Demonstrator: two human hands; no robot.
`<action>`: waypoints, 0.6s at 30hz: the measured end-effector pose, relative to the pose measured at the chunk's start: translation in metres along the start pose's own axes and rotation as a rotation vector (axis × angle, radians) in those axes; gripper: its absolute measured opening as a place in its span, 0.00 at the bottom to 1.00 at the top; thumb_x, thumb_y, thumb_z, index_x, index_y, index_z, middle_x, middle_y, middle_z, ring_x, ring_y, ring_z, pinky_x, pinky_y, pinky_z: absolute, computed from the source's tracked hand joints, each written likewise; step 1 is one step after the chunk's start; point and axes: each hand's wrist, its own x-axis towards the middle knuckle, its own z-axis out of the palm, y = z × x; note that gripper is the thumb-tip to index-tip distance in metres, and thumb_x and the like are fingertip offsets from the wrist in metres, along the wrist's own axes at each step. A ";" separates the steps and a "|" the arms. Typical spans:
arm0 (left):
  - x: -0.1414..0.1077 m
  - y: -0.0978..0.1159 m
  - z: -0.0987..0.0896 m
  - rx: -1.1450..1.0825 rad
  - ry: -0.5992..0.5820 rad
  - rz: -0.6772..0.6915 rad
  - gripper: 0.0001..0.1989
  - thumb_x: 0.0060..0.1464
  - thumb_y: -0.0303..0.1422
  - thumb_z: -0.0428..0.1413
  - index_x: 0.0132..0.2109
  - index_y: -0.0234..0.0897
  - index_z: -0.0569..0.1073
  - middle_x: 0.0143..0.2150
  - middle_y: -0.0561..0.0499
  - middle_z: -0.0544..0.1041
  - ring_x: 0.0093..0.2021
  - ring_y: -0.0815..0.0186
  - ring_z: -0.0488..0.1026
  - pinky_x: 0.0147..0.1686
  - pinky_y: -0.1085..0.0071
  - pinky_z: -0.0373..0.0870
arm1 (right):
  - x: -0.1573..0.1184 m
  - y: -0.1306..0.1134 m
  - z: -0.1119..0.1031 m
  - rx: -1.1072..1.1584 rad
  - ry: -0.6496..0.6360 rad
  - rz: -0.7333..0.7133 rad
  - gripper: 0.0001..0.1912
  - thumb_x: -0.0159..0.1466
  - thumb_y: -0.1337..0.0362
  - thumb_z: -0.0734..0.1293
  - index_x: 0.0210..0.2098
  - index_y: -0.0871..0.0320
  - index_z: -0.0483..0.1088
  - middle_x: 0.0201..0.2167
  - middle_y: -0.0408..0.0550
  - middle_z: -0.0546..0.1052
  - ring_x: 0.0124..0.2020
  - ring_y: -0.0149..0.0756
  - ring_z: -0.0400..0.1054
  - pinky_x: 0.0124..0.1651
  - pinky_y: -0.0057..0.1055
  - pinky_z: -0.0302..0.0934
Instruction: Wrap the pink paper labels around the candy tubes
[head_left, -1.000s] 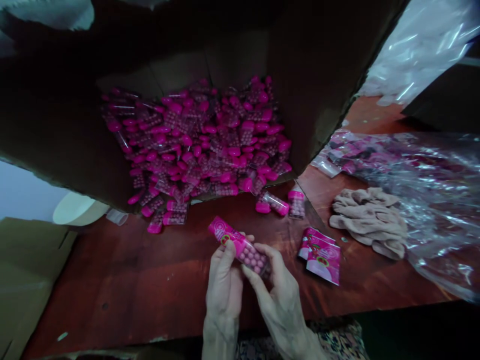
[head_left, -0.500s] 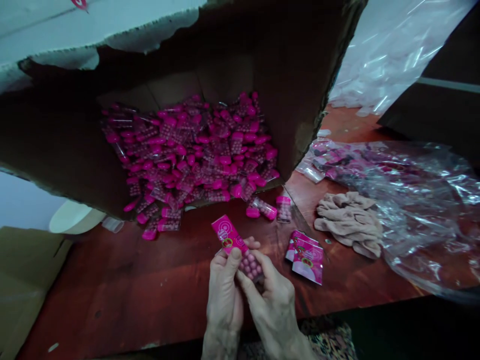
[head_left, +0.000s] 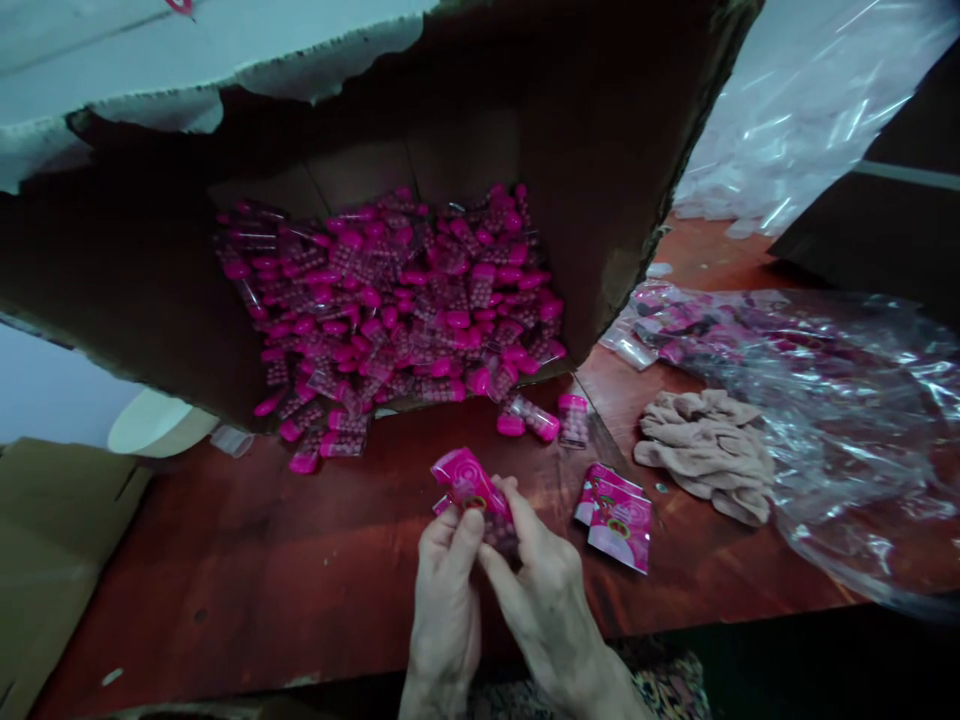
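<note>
Both my hands hold a clear tube of pink balls (head_left: 495, 525) just in front of me on the reddish wooden table (head_left: 225, 570). A glossy pink label (head_left: 471, 483) is bunched around its upper end, and my fingers hide much of the tube. My left hand (head_left: 446, 610) pinches it from the left, and my right hand (head_left: 544, 610) grips it from the right. Just right of my right hand lie pink sachets (head_left: 619, 525). Beyond my hands, a large heap of similar pink-capped tubes (head_left: 390, 300) fills an open cardboard box (head_left: 135, 270).
Several loose tubes (head_left: 574, 420) lie by the box's front edge. To the right are a crumpled beige cloth (head_left: 705, 455) and a clear plastic bag (head_left: 832, 400) holding pink items. A white bowl (head_left: 159, 422) and brown cardboard (head_left: 52, 540) sit at left.
The pink label has gone from lying flat along the tube to bunched at its upper end. The tube has shifted closer into my fingers, and my view has moved slightly.
</note>
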 end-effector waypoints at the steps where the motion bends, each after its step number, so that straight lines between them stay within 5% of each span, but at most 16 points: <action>1: -0.001 -0.001 -0.002 0.011 -0.006 -0.005 0.11 0.44 0.33 0.62 0.36 0.32 0.78 0.32 0.45 0.80 0.35 0.62 0.75 0.43 0.66 0.68 | -0.001 0.006 0.000 -0.022 -0.030 -0.016 0.21 0.60 0.66 0.61 0.54 0.59 0.64 0.38 0.53 0.78 0.35 0.43 0.75 0.36 0.33 0.72; 7: -0.005 0.002 -0.012 -0.037 0.051 -0.085 0.07 0.41 0.31 0.63 0.30 0.32 0.77 0.27 0.49 0.77 0.27 0.70 0.71 0.31 0.75 0.67 | -0.005 0.008 -0.025 -0.047 -0.397 -0.116 0.32 0.64 0.63 0.58 0.65 0.54 0.41 0.51 0.52 0.70 0.48 0.39 0.69 0.46 0.32 0.68; 10: -0.007 0.006 -0.021 -0.008 0.030 -0.135 0.07 0.42 0.31 0.63 0.30 0.32 0.77 0.26 0.49 0.77 0.27 0.70 0.71 0.31 0.76 0.67 | -0.009 0.001 -0.036 -0.040 -0.448 -0.220 0.30 0.68 0.64 0.53 0.66 0.55 0.35 0.49 0.54 0.70 0.47 0.37 0.69 0.47 0.31 0.67; 14: -0.012 0.006 -0.039 0.054 0.019 -0.166 0.10 0.38 0.32 0.65 0.31 0.34 0.78 0.28 0.48 0.78 0.31 0.64 0.74 0.38 0.69 0.69 | -0.019 0.005 -0.022 -0.013 -0.426 -0.383 0.29 0.68 0.64 0.52 0.65 0.55 0.36 0.44 0.53 0.72 0.44 0.38 0.68 0.45 0.32 0.67; 18: -0.024 0.012 -0.065 0.133 0.117 -0.194 0.12 0.34 0.34 0.67 0.30 0.35 0.78 0.30 0.46 0.79 0.35 0.58 0.75 0.42 0.60 0.69 | -0.019 0.001 -0.009 0.009 -0.530 -0.332 0.27 0.67 0.63 0.57 0.63 0.55 0.46 0.39 0.48 0.75 0.37 0.34 0.70 0.41 0.28 0.68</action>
